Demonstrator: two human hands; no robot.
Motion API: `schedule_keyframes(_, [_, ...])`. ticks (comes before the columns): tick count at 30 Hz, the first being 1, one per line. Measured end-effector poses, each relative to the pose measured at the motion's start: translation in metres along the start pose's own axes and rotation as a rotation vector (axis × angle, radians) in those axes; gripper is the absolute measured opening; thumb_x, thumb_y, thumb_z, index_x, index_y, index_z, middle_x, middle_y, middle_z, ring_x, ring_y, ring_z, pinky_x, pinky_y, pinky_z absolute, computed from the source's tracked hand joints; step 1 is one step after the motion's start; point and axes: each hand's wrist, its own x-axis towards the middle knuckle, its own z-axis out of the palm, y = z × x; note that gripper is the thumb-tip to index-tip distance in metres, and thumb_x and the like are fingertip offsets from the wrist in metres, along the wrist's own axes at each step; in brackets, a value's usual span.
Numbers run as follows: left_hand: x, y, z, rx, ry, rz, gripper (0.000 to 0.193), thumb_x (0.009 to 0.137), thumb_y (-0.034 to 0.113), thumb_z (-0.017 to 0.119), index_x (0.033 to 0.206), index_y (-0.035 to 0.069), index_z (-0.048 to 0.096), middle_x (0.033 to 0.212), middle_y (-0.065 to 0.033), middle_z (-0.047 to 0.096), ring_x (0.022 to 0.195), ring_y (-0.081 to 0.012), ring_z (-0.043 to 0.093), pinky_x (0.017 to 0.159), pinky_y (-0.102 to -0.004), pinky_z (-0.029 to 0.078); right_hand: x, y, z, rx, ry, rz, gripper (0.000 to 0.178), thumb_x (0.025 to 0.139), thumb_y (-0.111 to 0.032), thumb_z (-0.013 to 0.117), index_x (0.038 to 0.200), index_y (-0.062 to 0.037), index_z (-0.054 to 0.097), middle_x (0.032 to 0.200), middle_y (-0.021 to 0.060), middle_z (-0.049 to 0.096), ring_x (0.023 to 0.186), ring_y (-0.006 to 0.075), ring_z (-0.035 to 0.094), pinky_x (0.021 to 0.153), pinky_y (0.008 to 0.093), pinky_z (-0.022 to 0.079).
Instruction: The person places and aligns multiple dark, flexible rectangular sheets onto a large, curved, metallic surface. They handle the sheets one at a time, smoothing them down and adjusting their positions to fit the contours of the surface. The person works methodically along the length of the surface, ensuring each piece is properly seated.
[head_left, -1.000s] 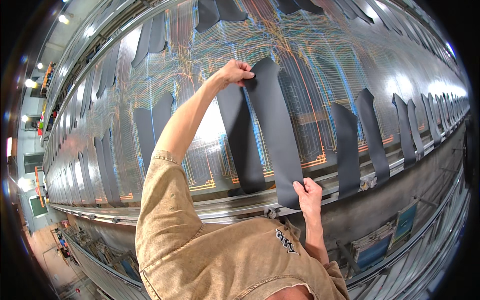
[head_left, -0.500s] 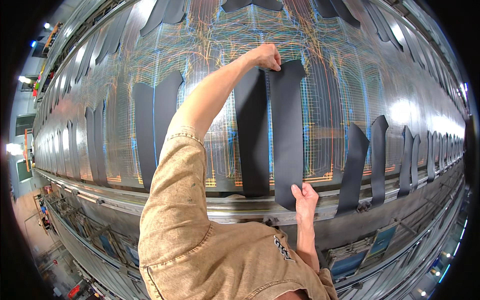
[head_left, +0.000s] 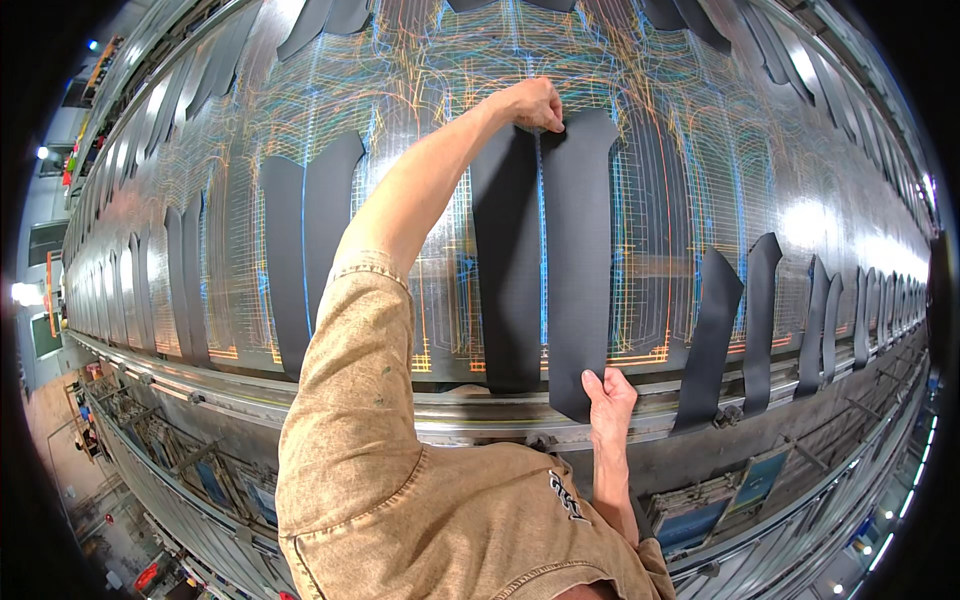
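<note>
A long dark grey fabric panel (head_left: 580, 255) lies lengthwise on the table in front of me, its near end hanging over the table's edge rail. My left hand (head_left: 535, 104) reaches far across and pinches the panel's far left corner between closed fingers. Down at the near end, my right hand (head_left: 608, 395) grips the panel's right edge, thumb on top. Just left of it lies a matching dark panel (head_left: 506, 270), partly shaded by my arm and touched by neither hand. Fine coloured lines cover the tabletop (head_left: 640, 200) around both panels.
Further dark panels lie in pairs to the left (head_left: 283, 250) and right (head_left: 712, 330), with several more along the far side. A metal rail (head_left: 470, 410) runs along the near edge. Below it, flat frames (head_left: 690, 520) rest on a rack.
My left hand has moved slightly farther away with the panel's far corner, and the far end lies a little farther up the table. The right hand keeps its hold at almost the same spot.
</note>
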Motion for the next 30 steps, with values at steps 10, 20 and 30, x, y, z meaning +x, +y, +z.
schedule_keyframes(10, [-0.002, -0.004, 0.003, 0.023, 0.038, 0.015, 0.022, 0.072, 0.022, 0.083, 0.088, 0.007, 0.076, 0.083, -0.0071, 0.072, 0.081, -0.0181, 0.066, 0.072, -0.0335, 0.053, 0.003, 0.003, 0.005, -0.008, -0.009, 0.026, 0.009, 0.088, -0.003, 0.071, 0.091, 0.0031, 0.065, 0.083, -0.0002, 0.067, 0.073, 0.0033, 0.055, 0.067, 0.0192, 0.044])
schedule_keyframes(20, [-0.005, -0.002, 0.004, 0.055, 0.050, 0.027, 0.023, 0.074, 0.023, 0.083, 0.088, 0.007, 0.075, 0.082, -0.0064, 0.071, 0.080, -0.0185, 0.066, 0.071, -0.0343, 0.053, 0.003, 0.009, 0.009, -0.074, 0.029, -0.070, 0.011, 0.087, -0.002, 0.073, 0.085, 0.0033, 0.062, 0.075, -0.0022, 0.063, 0.066, 0.0014, 0.050, 0.058, 0.0182, 0.040])
schedule_keyframes(30, [-0.002, -0.012, 0.008, 0.040, 0.068, 0.053, 0.020, 0.076, 0.021, 0.082, 0.089, 0.007, 0.075, 0.082, -0.0060, 0.071, 0.080, -0.0180, 0.066, 0.074, -0.0329, 0.052, 0.004, 0.008, 0.012, -0.245, 0.104, -0.093, 0.015, 0.084, -0.002, 0.076, 0.082, 0.0017, 0.061, 0.068, -0.0043, 0.055, 0.061, 0.0014, 0.043, 0.053, 0.0195, 0.035])
